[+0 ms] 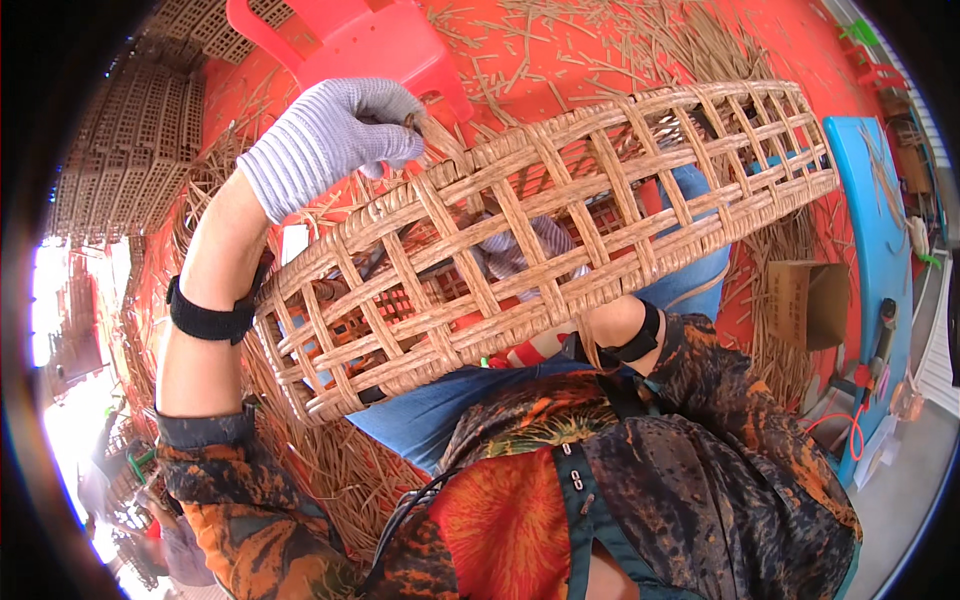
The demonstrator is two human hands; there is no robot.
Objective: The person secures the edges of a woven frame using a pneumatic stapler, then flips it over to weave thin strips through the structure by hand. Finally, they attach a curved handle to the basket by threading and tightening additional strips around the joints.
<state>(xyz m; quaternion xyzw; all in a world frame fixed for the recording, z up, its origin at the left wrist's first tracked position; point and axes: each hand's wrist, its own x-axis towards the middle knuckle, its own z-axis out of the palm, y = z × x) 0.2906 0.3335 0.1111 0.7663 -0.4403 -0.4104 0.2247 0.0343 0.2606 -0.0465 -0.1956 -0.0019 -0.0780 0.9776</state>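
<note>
A brown woven basket [517,243] with an open lattice side lies tilted across my lap. My left hand [335,140], in a grey-white striped glove, is raised at its far rim. Thumb and fingers are closed on a flat brown weaving strip [437,138] that runs down to the rim. Through the gaps of the lattice shows my right hand [556,240], also gloved, behind the weave. The lattice hides most of its fingers, so its grip is unclear. Both wrists wear black bands.
Ahead stands a red plastic chair [375,50] on a red floor strewn with cut strips [690,45]. Woven pieces [125,150] are stacked at the left. To the right are a cardboard box [808,305] and a blue table [868,230] with a tool on it.
</note>
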